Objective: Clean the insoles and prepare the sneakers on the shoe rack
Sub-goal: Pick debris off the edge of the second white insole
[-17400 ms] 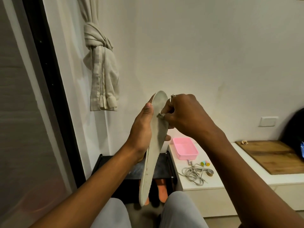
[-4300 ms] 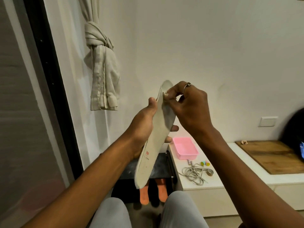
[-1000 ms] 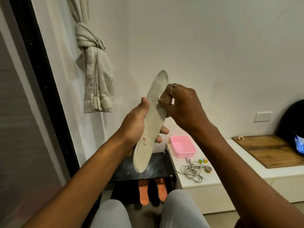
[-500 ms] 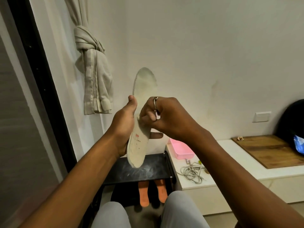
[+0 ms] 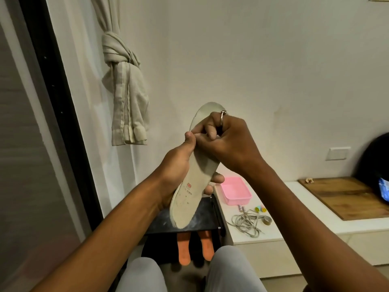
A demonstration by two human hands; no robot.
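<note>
Left hand [image 5: 175, 167] grips a pale grey insole [image 5: 190, 192] round its middle: thumb up along the left edge, fingertips showing past the right edge. The insole is held in the air, tilted, toe up and heel down, with its printed face toward the person. Right hand [image 5: 230, 142], a ring on one finger, lies against the toe half with fingers curled; thumb and forefinger pinch at the left edge, just beside the left thumb. Whether anything small sits in that pinch cannot be told.

A knotted curtain [image 5: 126, 91] hangs at left. Directly beneath the heel stands the black shoe rack [image 5: 161, 223], with two orange insoles [image 5: 183, 250] on a lower level. On the white bench [image 5: 263, 234] to the right lie a pink tray [image 5: 235, 191], tangled laces [image 5: 246, 222] and a wooden board [image 5: 353, 197].
</note>
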